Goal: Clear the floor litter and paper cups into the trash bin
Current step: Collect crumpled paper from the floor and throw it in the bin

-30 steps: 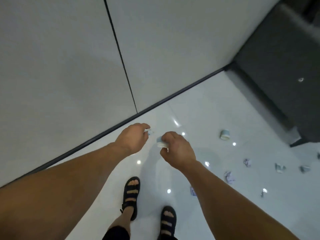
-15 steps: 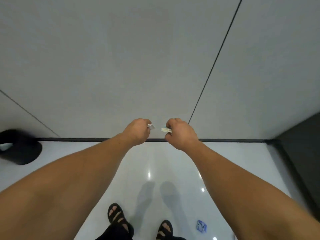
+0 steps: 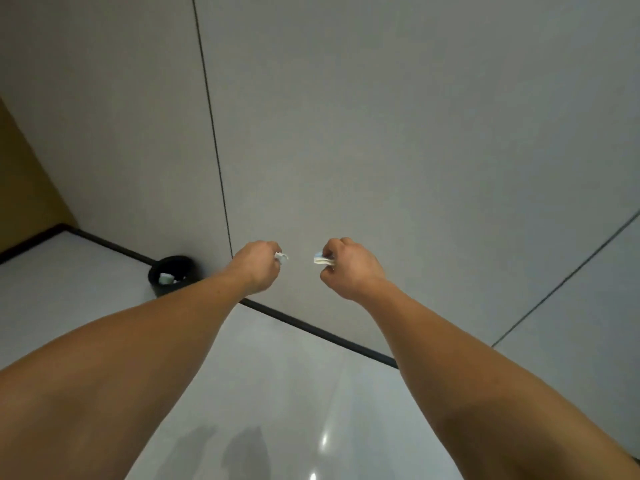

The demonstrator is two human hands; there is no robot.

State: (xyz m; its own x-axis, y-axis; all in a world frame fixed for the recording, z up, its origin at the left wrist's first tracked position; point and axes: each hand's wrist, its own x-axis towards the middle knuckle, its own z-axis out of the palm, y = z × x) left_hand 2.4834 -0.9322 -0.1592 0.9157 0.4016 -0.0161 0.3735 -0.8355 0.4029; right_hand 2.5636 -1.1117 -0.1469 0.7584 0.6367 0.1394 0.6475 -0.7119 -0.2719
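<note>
Both arms reach forward at chest height in front of a grey wall. My left hand (image 3: 258,265) grips a small crumpled white paper scrap (image 3: 282,256) that pokes out past the fingers. My right hand (image 3: 349,266) holds a flattened paper cup (image 3: 322,260), pale with a blue tint, pinched between thumb and fingers. A black round trash bin (image 3: 172,274) stands on the floor against the wall, to the left of my left forearm, with some pale litter inside it.
The glossy white tiled floor (image 3: 277,375) meets the grey panelled wall (image 3: 381,133) along a black skirting strip (image 3: 322,336). A tan wall (image 3: 20,188) closes the far-left corner. Shadows of my legs fall on the floor at the bottom.
The view has swung left: the bin now sits just left of my left forearm instead of at the frame's left edge. My feet and the floor litter have left the view. Both hands keep their hold.
</note>
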